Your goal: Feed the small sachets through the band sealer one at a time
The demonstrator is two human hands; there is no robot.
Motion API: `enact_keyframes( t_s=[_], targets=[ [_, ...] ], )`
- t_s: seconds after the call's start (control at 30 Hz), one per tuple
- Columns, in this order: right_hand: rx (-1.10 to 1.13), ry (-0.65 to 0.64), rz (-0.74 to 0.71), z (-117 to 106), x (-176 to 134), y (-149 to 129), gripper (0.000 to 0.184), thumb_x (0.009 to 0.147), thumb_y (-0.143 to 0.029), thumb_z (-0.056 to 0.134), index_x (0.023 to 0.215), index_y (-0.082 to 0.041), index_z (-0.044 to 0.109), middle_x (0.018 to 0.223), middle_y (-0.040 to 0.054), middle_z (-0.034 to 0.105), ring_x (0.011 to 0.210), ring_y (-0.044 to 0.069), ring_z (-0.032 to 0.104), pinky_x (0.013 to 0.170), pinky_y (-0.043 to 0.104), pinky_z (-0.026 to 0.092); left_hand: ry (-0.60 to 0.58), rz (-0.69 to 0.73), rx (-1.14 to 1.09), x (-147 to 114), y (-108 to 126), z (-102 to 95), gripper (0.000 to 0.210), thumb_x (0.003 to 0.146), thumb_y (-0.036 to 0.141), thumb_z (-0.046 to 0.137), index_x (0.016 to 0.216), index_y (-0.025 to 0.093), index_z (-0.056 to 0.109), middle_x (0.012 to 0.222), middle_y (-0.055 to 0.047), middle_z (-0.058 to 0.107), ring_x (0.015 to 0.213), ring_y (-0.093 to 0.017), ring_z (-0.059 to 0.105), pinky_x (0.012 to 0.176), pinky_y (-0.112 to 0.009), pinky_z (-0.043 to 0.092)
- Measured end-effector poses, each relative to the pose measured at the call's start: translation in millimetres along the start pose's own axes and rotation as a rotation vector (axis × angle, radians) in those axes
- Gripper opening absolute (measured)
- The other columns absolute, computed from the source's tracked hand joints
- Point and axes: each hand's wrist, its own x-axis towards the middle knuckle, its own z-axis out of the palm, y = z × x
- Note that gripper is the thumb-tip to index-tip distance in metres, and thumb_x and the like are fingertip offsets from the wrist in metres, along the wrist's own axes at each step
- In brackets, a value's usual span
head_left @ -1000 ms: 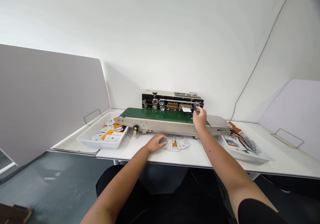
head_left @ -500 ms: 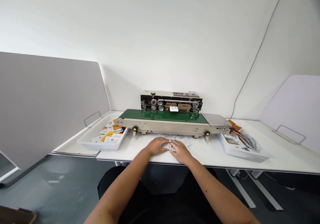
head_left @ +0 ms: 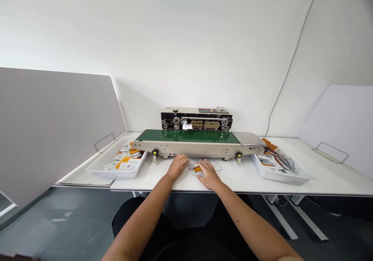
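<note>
Several small white and orange packets [head_left: 215,166] lie on the table just in front of a band sealer with a green conveyor belt [head_left: 189,136]. My left hand [head_left: 178,167] has its fingers curled together at the left edge of a small whitish packet [head_left: 192,163] and seems to pinch it. Over the pile rests my right hand [head_left: 209,175], palm down with fingers apart, touching the packets. An orange patch [head_left: 198,169] shows between the hands. In the sealing head [head_left: 201,123], a white packet [head_left: 187,126] sticks out above the belt.
To the left stands a translucent tray [head_left: 116,173] of white and orange packets. A similar tray [head_left: 291,178] with more packets is on the right. Grey panels [head_left: 58,125] flank the table [head_left: 329,179], and a cable [head_left: 287,74] runs down the wall.
My hands have moved apart, the left one shifting left, uncovering an orange patch among the packets. The white packet in the sealer has travelled left along the belt.
</note>
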Motion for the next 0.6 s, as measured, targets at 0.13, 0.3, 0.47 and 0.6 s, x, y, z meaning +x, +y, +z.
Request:
enact_keyframes(
  t_s=[0.13, 0.3, 0.47, 0.6],
  targets=[
    [0.168, 0.179, -0.05, 4.5, 15.0, -13.8, 0.055, 0.086, -0.031, 0.059, 0.14, -0.024, 0.056, 0.143, 0.009, 0.055, 0.138, 0.031, 0.043, 0.115, 0.05, 0.035, 0.073, -0.102, -0.093, -0.9, 0.4, -5.7, 0.028, 0.099, 0.038, 0.048, 0.094, 0.02, 0.069, 0.088, -0.007, 0.065, 0.089, -0.022, 0.059, 0.086, -0.033, 0.045],
    [0.5, 0.165, 0.074, 17.3, 33.5, -28.6, 0.03, 0.091, -0.041, 0.051, 0.107, -0.024, 0.07, 0.085, 0.0041, 0.073, 0.076, 0.022, 0.068, 0.074, 0.035, 0.054, 0.006, -0.244, -0.306, -1.9, 3.1, -4.1, 0.022, 0.092, 0.038, 0.056, 0.09, 0.018, 0.067, 0.085, -0.004, 0.068, 0.08, -0.019, 0.061, 0.076, -0.028, 0.048],
    [0.867, 0.25, 0.266, 22.1, 33.2, -24.3, 0.037, 0.087, -0.052, 0.052, 0.102, -0.019, 0.062, 0.061, -0.0019, 0.06, 0.05, 0.016, 0.058, 0.052, 0.027, 0.048, 0.015, -0.344, -0.433, -1.1, 1.0, 0.6, 0.033, 0.081, 0.04, 0.07, 0.105, 0.018, 0.066, 0.092, -0.004, 0.07, 0.079, -0.018, 0.063, 0.071, -0.027, 0.05],
    [1.017, 0.298, 0.272, 17.1, 27.6, -22.8, 0.055, 0.082, -0.049, 0.061, 0.128, -0.019, 0.052, 0.073, -0.002, 0.064, 0.053, 0.015, 0.062, 0.052, 0.026, 0.05, 0.032, -0.372, -0.56, -0.6, -4.5, 4.0, 0.043, 0.08, 0.044, 0.072, 0.112, 0.017, 0.063, 0.087, -0.004, 0.069, 0.076, -0.018, 0.063, 0.068, -0.026, 0.05]
  ],
)
